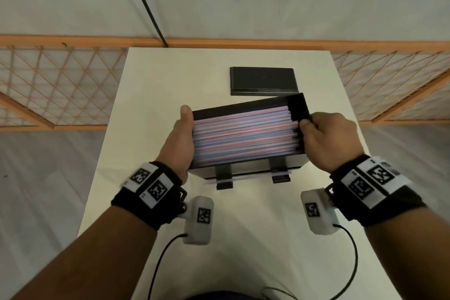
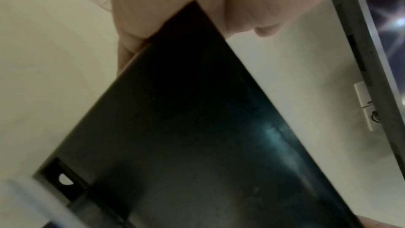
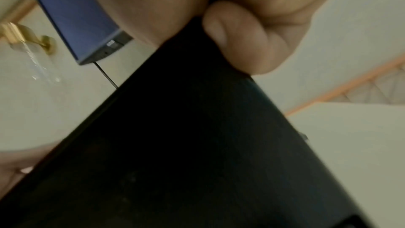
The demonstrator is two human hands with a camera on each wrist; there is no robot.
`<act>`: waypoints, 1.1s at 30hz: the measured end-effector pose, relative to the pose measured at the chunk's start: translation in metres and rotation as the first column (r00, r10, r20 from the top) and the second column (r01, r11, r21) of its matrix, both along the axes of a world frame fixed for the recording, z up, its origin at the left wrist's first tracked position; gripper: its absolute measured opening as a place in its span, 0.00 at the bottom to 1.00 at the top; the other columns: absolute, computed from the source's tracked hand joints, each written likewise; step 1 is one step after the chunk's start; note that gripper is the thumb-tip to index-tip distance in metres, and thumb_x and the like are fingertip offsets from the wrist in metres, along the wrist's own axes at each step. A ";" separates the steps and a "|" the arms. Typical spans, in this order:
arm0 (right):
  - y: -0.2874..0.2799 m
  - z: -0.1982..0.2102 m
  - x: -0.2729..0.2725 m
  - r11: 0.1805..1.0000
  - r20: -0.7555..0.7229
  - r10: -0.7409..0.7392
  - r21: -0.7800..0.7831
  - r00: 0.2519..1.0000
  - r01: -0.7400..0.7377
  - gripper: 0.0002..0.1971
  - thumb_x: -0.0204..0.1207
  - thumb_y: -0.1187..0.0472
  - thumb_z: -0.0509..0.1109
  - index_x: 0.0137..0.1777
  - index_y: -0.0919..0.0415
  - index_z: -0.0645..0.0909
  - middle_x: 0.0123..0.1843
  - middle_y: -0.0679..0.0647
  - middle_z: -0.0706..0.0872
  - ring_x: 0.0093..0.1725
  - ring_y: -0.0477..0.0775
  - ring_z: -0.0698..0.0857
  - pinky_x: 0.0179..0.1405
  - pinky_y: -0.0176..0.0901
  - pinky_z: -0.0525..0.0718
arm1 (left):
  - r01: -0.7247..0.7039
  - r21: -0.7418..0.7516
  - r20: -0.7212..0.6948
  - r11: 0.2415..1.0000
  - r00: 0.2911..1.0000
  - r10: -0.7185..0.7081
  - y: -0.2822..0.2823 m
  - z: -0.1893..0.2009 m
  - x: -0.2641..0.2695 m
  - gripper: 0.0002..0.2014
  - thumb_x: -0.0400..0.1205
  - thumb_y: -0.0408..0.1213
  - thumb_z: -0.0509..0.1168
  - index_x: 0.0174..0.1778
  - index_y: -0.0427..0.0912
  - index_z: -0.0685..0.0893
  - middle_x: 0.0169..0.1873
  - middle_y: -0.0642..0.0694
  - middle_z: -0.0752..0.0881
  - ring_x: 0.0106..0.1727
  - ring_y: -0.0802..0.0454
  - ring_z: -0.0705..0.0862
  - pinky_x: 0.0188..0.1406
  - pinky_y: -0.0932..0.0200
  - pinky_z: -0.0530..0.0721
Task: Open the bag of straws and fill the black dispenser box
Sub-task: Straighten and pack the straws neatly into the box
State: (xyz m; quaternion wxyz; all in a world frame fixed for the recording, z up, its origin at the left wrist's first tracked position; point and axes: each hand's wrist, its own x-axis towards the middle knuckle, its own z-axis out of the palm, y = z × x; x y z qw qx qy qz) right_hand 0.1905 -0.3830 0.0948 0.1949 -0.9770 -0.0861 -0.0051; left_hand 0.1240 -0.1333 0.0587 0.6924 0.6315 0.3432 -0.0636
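Observation:
The black dispenser box (image 1: 298, 107) is tilted, its right end raised, above the white table (image 1: 151, 85) in the head view. Its open top shows it packed with pink, blue and white straws (image 1: 246, 136). My left hand (image 1: 179, 139) grips the box's left end, thumb up along the side. My right hand (image 1: 328, 139) grips the right end, fingers curled over the edge. Two black brackets (image 1: 224, 175) stick out at the box's front base. In the left wrist view the box's dark side (image 2: 197, 127) fills the frame; in the right wrist view my fingers (image 3: 241, 41) curl on the box (image 3: 175, 145).
The box's black lid (image 1: 263, 80) lies flat on the table behind the box. An orange lattice railing (image 1: 60, 85) runs behind the table on both sides. Cables (image 1: 160, 258) trail from the wrist cameras near the table's front edge.

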 end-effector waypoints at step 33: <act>0.053 -0.014 -0.006 0.672 -0.686 0.166 0.605 0.709 0.428 0.07 0.79 0.63 0.72 0.42 0.66 0.81 0.31 0.60 0.84 0.23 0.55 0.80 0.22 0.42 0.79 | -0.043 0.095 0.038 0.995 0.998 0.039 -0.013 0.004 -0.007 0.25 0.92 0.56 0.53 0.43 0.39 0.83 0.27 0.45 0.84 0.19 0.50 0.78 0.15 0.60 0.73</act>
